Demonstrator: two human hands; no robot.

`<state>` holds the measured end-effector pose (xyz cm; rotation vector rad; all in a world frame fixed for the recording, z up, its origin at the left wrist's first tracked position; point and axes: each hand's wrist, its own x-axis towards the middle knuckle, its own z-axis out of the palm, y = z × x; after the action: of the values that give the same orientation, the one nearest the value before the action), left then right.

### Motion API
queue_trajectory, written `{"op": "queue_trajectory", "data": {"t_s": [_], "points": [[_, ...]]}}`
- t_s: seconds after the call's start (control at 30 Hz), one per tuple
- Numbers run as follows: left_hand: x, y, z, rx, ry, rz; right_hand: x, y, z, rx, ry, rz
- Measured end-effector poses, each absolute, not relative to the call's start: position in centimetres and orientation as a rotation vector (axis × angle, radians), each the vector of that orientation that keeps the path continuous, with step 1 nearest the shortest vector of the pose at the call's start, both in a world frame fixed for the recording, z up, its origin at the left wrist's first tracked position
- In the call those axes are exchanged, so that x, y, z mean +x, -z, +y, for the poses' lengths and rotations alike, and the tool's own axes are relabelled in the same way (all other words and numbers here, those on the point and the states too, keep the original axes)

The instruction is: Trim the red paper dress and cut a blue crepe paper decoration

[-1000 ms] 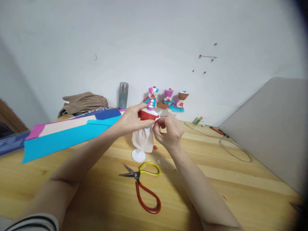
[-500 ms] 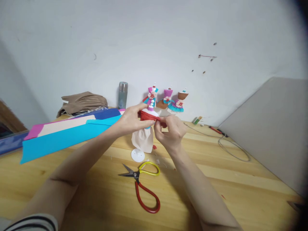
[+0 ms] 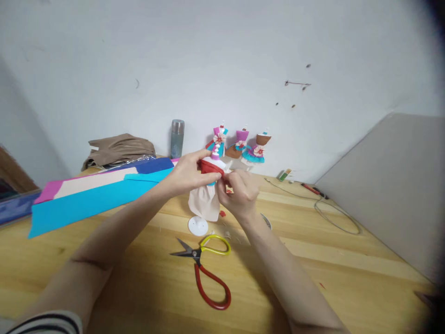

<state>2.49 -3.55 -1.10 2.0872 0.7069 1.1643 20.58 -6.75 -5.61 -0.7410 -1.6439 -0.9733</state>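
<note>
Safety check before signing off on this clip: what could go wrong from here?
1. The red fabric might slip or skew on the small dress form if either the left hand, steadying it, or the right hand, seemingly pinching its edge, eases off.
2. The scissors lie with blades apart near the form's white base; a lowered hand could get nicked.
3. Pulling too hard might tip the form.

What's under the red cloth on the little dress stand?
Below the red cloth, a bit of blue and a cream skirt show. What's right underneath is covered by the cloth, and partly by the left hand, so I can't tell.
</note>
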Motion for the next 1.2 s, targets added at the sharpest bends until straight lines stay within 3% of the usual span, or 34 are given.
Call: {"op": "queue_trajectory", "data": {"t_s": [0.3, 0.57, 1.0, 1.2], "points": [[2.3, 1.1, -3.6, 2.13, -1.147, 0.656, 22.0, 4.3, -7.7, -0.774, 0.507, -1.633], [2.2, 1.1, -3.5, 2.215, -1.163, 0.631, 21.1, 3.6, -8.3, -0.726, 0.422, -1.643], [2.2, 1.6, -3.3, 2.221, -1.149, 0.654, 21.9, 3.2, -7.9, -0.789, -0.126, -1.563], [2.7, 1.8, -4.4, 2.271, -1.22, 0.665, 22.1, 3.2, -8.1, -0.899, -0.183, -1.567]]}}
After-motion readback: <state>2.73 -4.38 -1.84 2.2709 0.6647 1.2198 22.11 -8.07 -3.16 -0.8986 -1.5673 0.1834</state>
